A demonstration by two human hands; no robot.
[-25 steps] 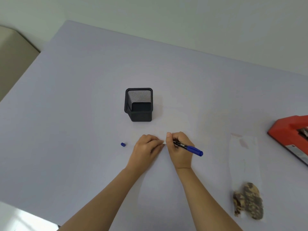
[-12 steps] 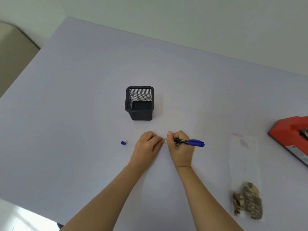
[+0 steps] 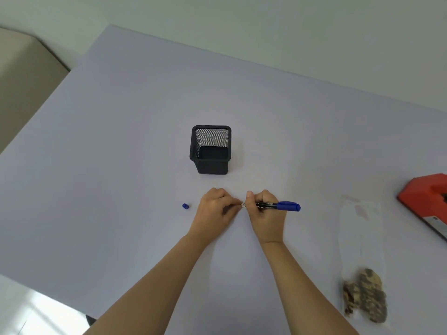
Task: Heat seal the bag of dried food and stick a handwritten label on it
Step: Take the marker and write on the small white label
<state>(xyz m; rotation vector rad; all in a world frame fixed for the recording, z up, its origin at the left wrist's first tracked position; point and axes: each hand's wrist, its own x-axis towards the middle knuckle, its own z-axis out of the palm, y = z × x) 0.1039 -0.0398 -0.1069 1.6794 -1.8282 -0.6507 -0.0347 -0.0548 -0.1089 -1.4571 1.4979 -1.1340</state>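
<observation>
Nothing can be read. White print runs along the black barrel of the marker (image 3: 273,205) at frame centre, too small to make out. The label on the red sealer (image 3: 425,199) at the right edge is blurred.

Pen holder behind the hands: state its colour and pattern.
The pen holder is black with a fine mesh pattern, shown best in the head view.

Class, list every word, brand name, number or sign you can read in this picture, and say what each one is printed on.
Nothing here can be read outright.
Marker pen in the right hand: white print on the black barrel, too blurred to read.
Red heat sealer: pale plate on its near edge, too small to read.
White scrap at the left hand: mostly hidden, no writing legible.
Bag of dried food: no print visible.
</observation>
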